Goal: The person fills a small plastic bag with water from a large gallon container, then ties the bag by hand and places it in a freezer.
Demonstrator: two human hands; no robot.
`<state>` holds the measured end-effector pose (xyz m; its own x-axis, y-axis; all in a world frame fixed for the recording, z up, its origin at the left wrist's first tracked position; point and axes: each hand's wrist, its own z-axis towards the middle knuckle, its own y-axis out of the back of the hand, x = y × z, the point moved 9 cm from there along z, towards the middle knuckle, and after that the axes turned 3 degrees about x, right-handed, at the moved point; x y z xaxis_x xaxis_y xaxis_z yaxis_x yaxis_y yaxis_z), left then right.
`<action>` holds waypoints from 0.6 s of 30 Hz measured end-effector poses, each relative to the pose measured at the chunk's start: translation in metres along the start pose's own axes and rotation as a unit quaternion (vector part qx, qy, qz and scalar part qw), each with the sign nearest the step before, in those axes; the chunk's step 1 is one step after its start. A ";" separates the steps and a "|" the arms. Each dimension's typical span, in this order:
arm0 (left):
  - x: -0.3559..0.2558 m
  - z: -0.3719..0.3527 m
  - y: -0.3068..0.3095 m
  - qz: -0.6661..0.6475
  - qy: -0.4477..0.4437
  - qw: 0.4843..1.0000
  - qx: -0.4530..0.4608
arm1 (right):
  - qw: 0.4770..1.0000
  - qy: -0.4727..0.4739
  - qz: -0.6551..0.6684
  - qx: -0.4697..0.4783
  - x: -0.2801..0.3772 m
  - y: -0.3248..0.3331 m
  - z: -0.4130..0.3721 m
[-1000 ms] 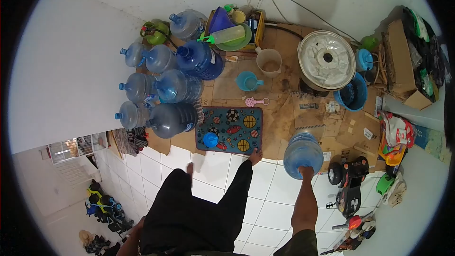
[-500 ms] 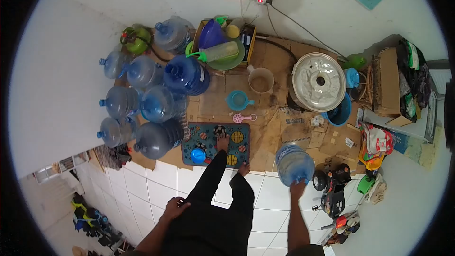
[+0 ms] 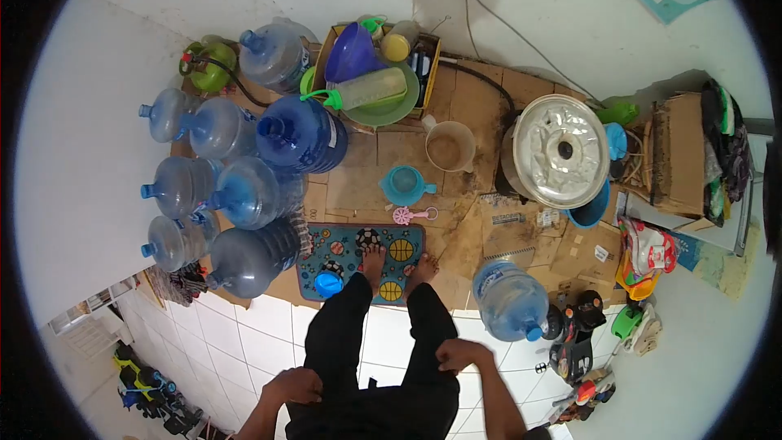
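My left hand [image 3: 296, 386] is closed at the thigh of my black trousers [image 3: 338, 334], its fingers curled on the cloth. On the other leg, my right hand [image 3: 463, 355] pinches the trousers near the knee. To the right of that leg a large clear-blue water jug [image 3: 511, 303] stands tilted in view, its blue neck toward me, with no hand on it. Both my feet are on a patterned mat [image 3: 352, 232] with printed balls. A small bright blue object [image 3: 329, 283] sits on the mat's left side.
Several big water jugs [image 3: 248, 191] crowd the left. Ahead are a blue dipper [image 3: 404, 186], a pink utensil [image 3: 414, 215], a pitcher [image 3: 450, 147] and a large lidded pot [image 3: 560, 151]. A box of containers [image 3: 428, 73] is at the back. A toy vehicle [image 3: 577, 338] is right of the jug.
My right hand has let go of the water jug and moved left to my trousers. My right foot has stepped forward onto the mat. My left hand has shifted down on my thigh.
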<state>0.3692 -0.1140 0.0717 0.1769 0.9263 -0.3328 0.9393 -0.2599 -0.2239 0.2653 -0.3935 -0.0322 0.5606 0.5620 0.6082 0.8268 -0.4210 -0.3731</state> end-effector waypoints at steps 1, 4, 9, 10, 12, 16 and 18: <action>0.002 0.010 0.014 0.071 0.029 0.996 0.035 | 0.988 0.000 0.149 0.037 -0.015 0.020 -0.003; -0.027 0.047 0.161 -0.097 -0.124 0.938 -0.309 | 0.929 0.183 0.259 -0.193 -0.098 0.174 0.039; -0.018 0.080 0.332 -0.336 -0.354 0.478 -0.730 | 0.810 0.230 0.122 -0.525 -0.174 0.335 0.171; -0.020 0.093 0.341 -0.331 -0.359 0.474 -0.733 | 0.809 0.178 -0.056 -0.557 -0.167 0.343 0.192; -0.012 0.097 0.336 -0.326 -0.349 0.362 -0.801 | 0.774 0.119 -0.242 -0.573 -0.163 0.356 0.233; -0.004 0.106 0.320 -0.379 -0.418 0.285 -0.775 | 0.742 0.050 -0.329 -0.582 -0.172 0.354 0.269; 0.000 0.096 0.312 -0.337 -0.500 0.195 -0.774 | 0.701 0.101 -0.341 -0.618 -0.182 0.347 0.264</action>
<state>0.6342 -0.2211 -0.0862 0.4404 -0.1091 -0.8911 -0.2491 0.9388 -0.2380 0.4623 -0.4539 -0.4574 -0.0673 0.8730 0.4830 0.1575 -0.4687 0.8692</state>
